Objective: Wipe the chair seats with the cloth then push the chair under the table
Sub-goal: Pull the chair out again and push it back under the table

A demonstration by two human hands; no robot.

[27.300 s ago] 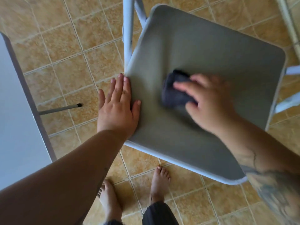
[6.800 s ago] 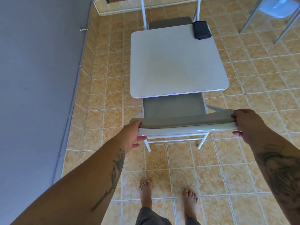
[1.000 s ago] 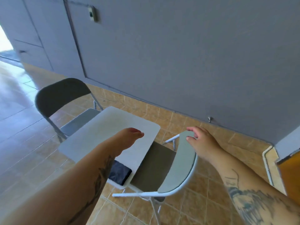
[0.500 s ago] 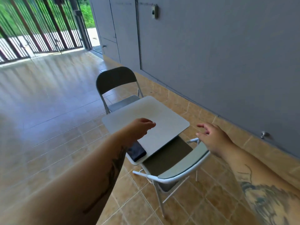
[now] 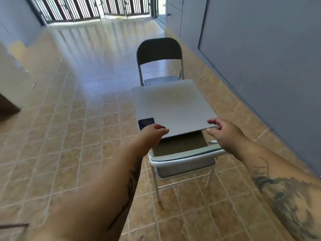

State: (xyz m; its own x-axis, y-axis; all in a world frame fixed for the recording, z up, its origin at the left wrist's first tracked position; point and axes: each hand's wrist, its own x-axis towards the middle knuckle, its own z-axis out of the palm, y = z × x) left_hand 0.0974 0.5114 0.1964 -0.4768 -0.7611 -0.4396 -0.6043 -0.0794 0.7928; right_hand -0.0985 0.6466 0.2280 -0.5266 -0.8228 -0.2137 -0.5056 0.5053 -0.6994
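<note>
**Near chair tucked under the bench, both hands hovering at its edge**

A small square grey bench (image 5: 173,105) stands on the tan tiled floor (image 5: 78,136), close to a grey wall (image 5: 260,58) on the right. The near chair (image 5: 182,159), a folding one with a white metal frame and grey padding, sits pushed in so that most of its seat lies beneath the bench top; its backrest faces the camera just below the two hands. The far chair (image 5: 159,54) stands on the opposite side, its dark backrest upright and its seat partly under the bench.

The dark cloth (image 5: 145,122) lies folded on the near left corner of the bench, just beside the left hand (image 5: 152,134). That hand is loosely curled with nothing in it, its fingers over the bench edge next to the cloth. The right hand (image 5: 224,133) is spread, fingers apart and empty, poised at the near right corner of the bench above the chair's backrest; whether it touches the bench edge cannot be told. Both forearms carry tattoos. A barred gate (image 5: 97,7) closes off the far end of the room.
</note>
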